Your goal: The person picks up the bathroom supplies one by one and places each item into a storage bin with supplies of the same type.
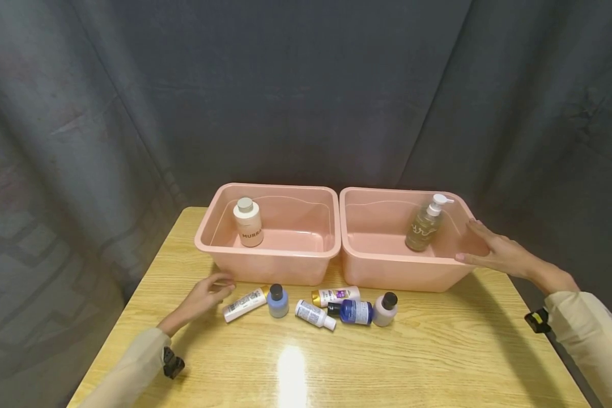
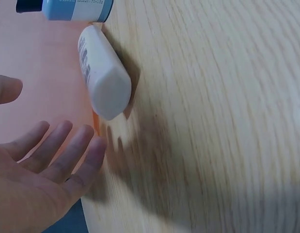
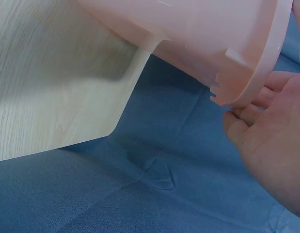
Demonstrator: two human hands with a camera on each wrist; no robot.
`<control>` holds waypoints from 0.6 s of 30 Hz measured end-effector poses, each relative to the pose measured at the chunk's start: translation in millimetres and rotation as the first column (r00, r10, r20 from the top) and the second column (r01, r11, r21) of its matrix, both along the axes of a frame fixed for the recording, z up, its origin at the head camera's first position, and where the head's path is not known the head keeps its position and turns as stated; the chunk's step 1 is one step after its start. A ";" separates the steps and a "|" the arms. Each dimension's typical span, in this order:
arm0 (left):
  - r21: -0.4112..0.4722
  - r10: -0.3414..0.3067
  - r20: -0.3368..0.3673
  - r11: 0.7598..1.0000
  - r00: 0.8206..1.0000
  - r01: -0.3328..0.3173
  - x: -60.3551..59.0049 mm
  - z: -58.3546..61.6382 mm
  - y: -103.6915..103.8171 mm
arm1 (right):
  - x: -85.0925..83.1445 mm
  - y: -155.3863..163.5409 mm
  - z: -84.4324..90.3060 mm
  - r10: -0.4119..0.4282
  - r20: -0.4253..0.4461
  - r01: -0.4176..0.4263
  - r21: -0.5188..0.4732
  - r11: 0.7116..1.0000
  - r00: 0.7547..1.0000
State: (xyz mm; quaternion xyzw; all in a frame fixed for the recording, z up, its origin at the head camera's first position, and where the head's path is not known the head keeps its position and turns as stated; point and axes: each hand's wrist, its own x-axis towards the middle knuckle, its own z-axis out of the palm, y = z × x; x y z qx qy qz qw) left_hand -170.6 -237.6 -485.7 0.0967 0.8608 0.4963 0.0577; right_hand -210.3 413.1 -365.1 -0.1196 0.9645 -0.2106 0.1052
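Observation:
My left hand (image 1: 204,297) hovers beside the left pink bin, its fingers loosely spread and holding nothing. Just right of it lies a white tube with a gold cap (image 1: 246,304); the left wrist view shows the white tube (image 2: 105,75) apart from the fingertips. My right hand (image 1: 502,255) grips the rim at the right end of the right pink bin (image 1: 398,275). From the right wrist, some fingers of the hand (image 3: 276,126) curl under the bin's rim (image 3: 266,63), partly hidden by it. A clear pump bottle (image 1: 422,229) leans inside this bin.
A white bottle (image 1: 250,224) stands in the left pink bin (image 1: 270,266). Before the bins are a blue bottle (image 1: 277,303), a small white bottle (image 1: 313,313), a gold-capped bottle (image 1: 336,296), a dark blue bottle (image 1: 356,311) and a pale pink bottle (image 1: 385,311). Dark curtains hang behind.

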 end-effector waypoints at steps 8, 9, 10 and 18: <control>0.082 -0.072 0.051 0.994 0.996 0.068 -0.4 -5.1 1.5 | 0.6 0.6 0.7 0.001 -0.008 -0.001 -0.003 1.000 1.000; 0.092 -0.088 0.053 0.992 0.995 0.083 -0.6 -6.3 1.7 | 0.7 0.7 0.7 0.000 -0.008 0.000 -0.003 1.000 1.000; 0.099 -0.099 0.058 0.991 0.993 0.093 -0.9 -7.8 1.9 | 0.8 0.8 0.4 0.001 -0.010 -0.001 -0.004 1.000 1.000; 0.097 -0.148 0.069 0.985 0.987 0.141 -2.7 -16.4 2.1 | 3.6 2.3 -3.8 -0.003 -0.029 0.001 -0.073 0.997 1.000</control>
